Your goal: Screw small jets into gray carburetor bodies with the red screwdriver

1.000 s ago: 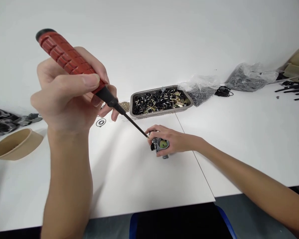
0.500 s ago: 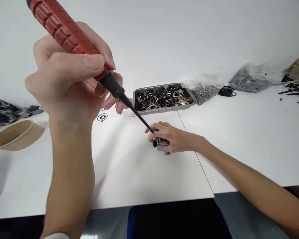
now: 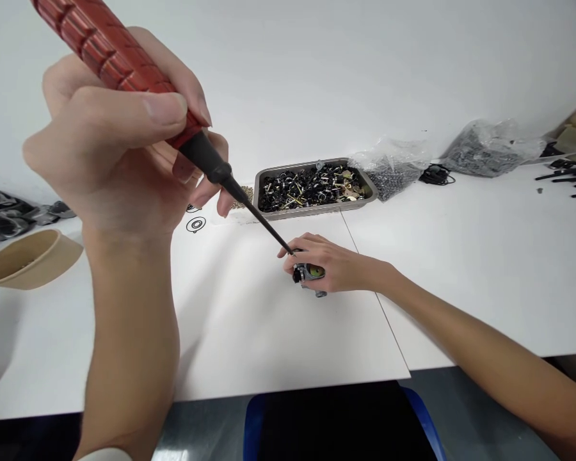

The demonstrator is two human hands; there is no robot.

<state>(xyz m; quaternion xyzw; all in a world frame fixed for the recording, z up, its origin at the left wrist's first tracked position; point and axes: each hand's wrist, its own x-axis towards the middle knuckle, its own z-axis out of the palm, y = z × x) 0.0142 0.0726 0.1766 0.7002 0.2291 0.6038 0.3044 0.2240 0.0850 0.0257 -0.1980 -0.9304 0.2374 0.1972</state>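
Note:
My left hand (image 3: 120, 134), large in the near left, is closed round the red ribbed handle of a screwdriver (image 3: 106, 50). Its thumb lies along the handle, while some lower fingers hang loose beside the black collar. The thin dark shaft slants down to the right, its tip meeting the top of a small grey metal carburetor (image 3: 315, 271). Gripping that carburetor against the white table is my right hand (image 3: 333, 261), fingers curled over its top and sides. A yellow-green round face and a black fitting show between the fingers; they hide the rest.
Behind my right hand stands a metal tray (image 3: 312, 214) of small black and brass-coloured parts. Clear plastic bags (image 3: 489, 148) of parts lie to its right. A beige bin (image 3: 52, 266) sits at left, beside dark parts (image 3: 4, 214). A blue-edged black chair (image 3: 336, 422) is below the table edge.
My left hand and the screwdriver handle have shifted slightly left in view. The tip stays at the carburetor, which my right hand still holds in nearly the same place.

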